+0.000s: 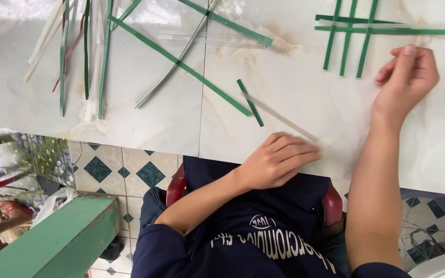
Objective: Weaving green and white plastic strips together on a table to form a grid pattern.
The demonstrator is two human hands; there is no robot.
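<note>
On the white table (294, 103) I see loose green strips (86, 51) unused far left, a small lattice (356, 36) barely begun far right, my right hand (408, 77) loosely curled beside it, my left hand (279, 159) flat, pinning a pale strip (279, 117).

A pale marble-look table (305, 103) is carrying everything before me. A whitish strip (279, 117) is lying just beyond my left hand (279, 159). Crossed green strips (356, 31) are lying just past my right hand (405, 74). A loose pile of strips (86, 46) is sitting well off from my left hand.
</note>
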